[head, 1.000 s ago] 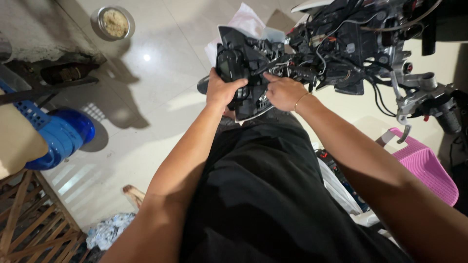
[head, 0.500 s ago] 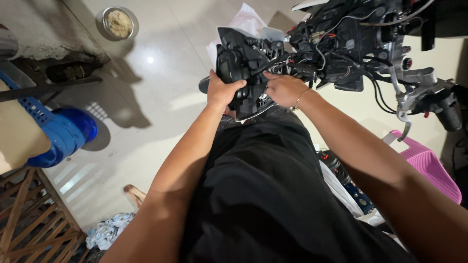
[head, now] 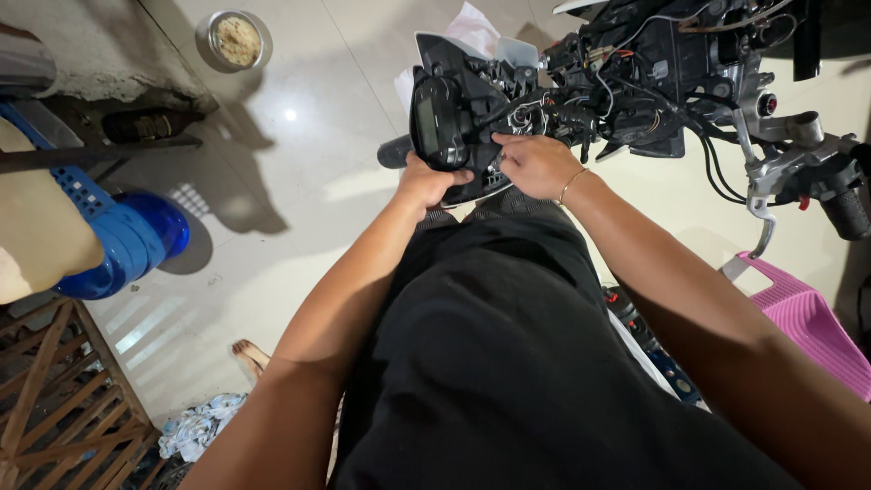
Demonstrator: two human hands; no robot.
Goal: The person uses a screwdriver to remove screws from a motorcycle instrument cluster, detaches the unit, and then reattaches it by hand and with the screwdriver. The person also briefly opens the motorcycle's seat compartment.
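My left hand point(head: 428, 184) has a tight grip on the bottom edge of the black dash panel point(head: 454, 127), with the fingers curled around it. My right hand point(head: 535, 165) is just beside it. Its fingers press into the wires point(head: 535, 113) behind the panel, and they are bent, but I cannot tell if they pinch anything. A thin bracelet point(head: 572, 184) sits on that wrist.

The panel is right above both hands and tilts toward me. It is joined to the stripped front of a motorbike point(head: 662, 73), which sits past my right hand, full of black cables. Farther out on that side is the handlebar point(head: 817, 172) with a silver lever. Below it is a pink plastic basket point(head: 807, 327).

Under my arms is my black clothing point(head: 508, 363). Away from my left hand, on the shiny tile floor point(head: 299, 163), is a round metal bowl point(head: 234, 40). Closer to me on that side is a blue plastic chair point(head: 127, 236), and a wooden frame point(head: 63, 399) with a rag point(head: 195, 431) beside it.
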